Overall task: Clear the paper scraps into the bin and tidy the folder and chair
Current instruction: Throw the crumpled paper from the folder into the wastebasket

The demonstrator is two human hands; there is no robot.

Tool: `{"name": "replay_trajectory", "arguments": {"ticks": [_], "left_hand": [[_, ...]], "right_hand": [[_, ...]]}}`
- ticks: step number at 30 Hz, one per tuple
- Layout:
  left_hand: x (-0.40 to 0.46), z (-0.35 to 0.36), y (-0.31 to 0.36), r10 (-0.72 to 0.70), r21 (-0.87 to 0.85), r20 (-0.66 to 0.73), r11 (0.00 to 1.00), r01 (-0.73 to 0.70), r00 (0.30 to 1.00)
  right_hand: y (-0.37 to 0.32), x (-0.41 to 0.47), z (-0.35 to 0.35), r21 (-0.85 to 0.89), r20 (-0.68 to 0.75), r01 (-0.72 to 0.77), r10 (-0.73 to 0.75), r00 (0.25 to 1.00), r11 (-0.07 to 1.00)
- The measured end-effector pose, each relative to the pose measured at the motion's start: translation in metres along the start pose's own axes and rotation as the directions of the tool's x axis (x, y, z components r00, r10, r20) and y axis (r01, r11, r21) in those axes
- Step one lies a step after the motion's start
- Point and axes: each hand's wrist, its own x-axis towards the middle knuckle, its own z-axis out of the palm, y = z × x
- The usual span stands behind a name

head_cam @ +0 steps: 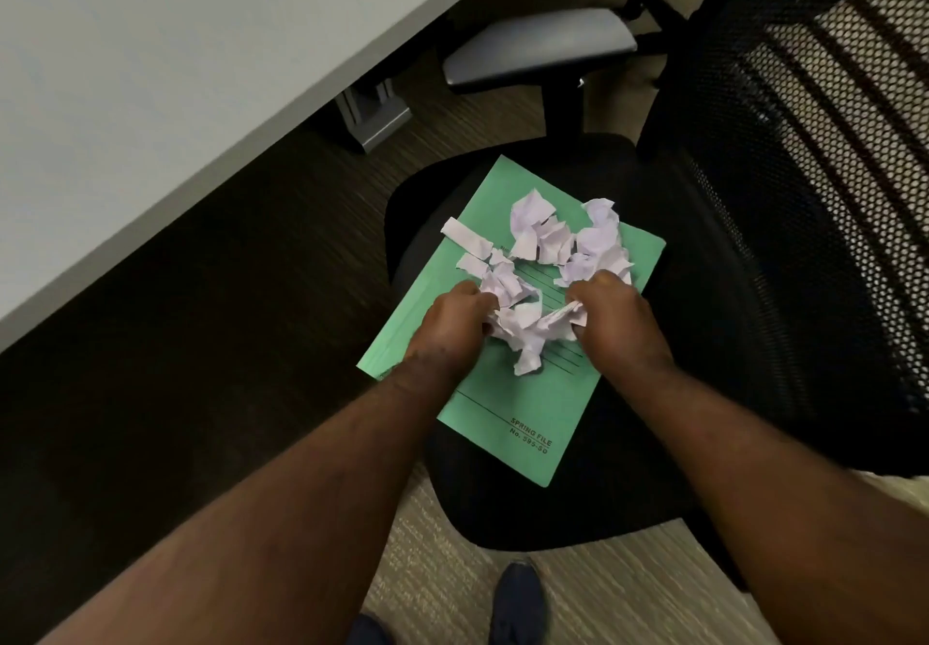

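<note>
The green spring file folder (523, 393) lies flat and skewed on the black seat of the office chair (568, 508), its near corner close to the seat's front edge, with the mesh backrest (814, 192) close on the right, the white counter (151, 66) edge to the left and open carpet between. Torn, crumpled white paper scraps (548, 252) are heaped on the folder's far half. The left hand (452, 322) and right hand (613, 312) are both curled shut around the nearest scraps, gathering them together.

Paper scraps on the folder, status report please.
Both hands closed on scraps: left hand, right hand. Most paper scraps still loose on green folder, on chair seat. Bin not in view.
</note>
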Motion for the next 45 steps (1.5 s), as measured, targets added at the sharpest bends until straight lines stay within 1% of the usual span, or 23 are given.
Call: {"name": "replay_trajectory", "arguments": {"ticks": [7, 13, 17, 22, 25, 28, 33, 40, 42, 45], "left_hand": [[-0.02, -0.024, -0.003, -0.065, -0.069, -0.124, 0.996, 0.057, 0.99], [-0.049, -0.049, -0.015, -0.039, -0.124, -0.245, 0.992, 0.008, 0.969], [-0.071, -0.069, -0.036, -0.068, -0.128, -0.31, 0.991, 0.029, 0.948], [-0.111, -0.099, -0.072, -0.115, -0.162, -0.384, 0.985, 0.055, 0.916], [-0.139, -0.116, -0.098, -0.138, -0.165, -0.416, 0.983, 0.074, 0.899], [-0.169, -0.125, -0.127, -0.192, -0.181, -0.446, 0.976, 0.122, 0.874], [-0.223, -0.13, -0.178, -0.309, -0.253, -0.536, 0.947, 0.2, 0.786], [-0.313, -0.121, -0.244, -0.489, -0.331, -0.584, 0.872, 0.36, 0.648], [-0.344, -0.115, -0.26, -0.55, -0.35, -0.588, 0.834, 0.427, 0.593], [-0.392, -0.101, -0.285, -0.638, -0.417, -0.594, 0.765, 0.491, 0.49]], "right_hand": [[-0.012, -0.001, -0.034, -0.042, -0.15, 0.02, -0.027, 0.988, 0.999], [-0.036, -0.005, -0.052, -0.108, -0.243, 0.017, -0.043, 0.969, 0.994], [-0.068, -0.012, -0.057, -0.104, -0.248, 0.093, -0.116, 0.962, 0.99], [-0.123, -0.017, -0.046, -0.083, -0.233, 0.175, -0.19, 0.954, 0.981], [-0.159, -0.025, -0.032, -0.08, -0.2, 0.233, -0.245, 0.949, 0.969], [-0.199, -0.036, -0.014, -0.065, -0.147, 0.326, -0.332, 0.932, 0.943], [-0.266, -0.059, 0.023, -0.047, -0.065, 0.461, -0.463, 0.884, 0.886], [-0.35, -0.1, 0.08, 0.001, 0.073, 0.649, -0.648, 0.758, 0.761], [-0.371, -0.116, 0.097, 0.02, 0.116, 0.69, -0.687, 0.717, 0.724], [-0.402, -0.147, 0.125, 0.069, 0.168, 0.745, -0.744, 0.647, 0.663]]}}
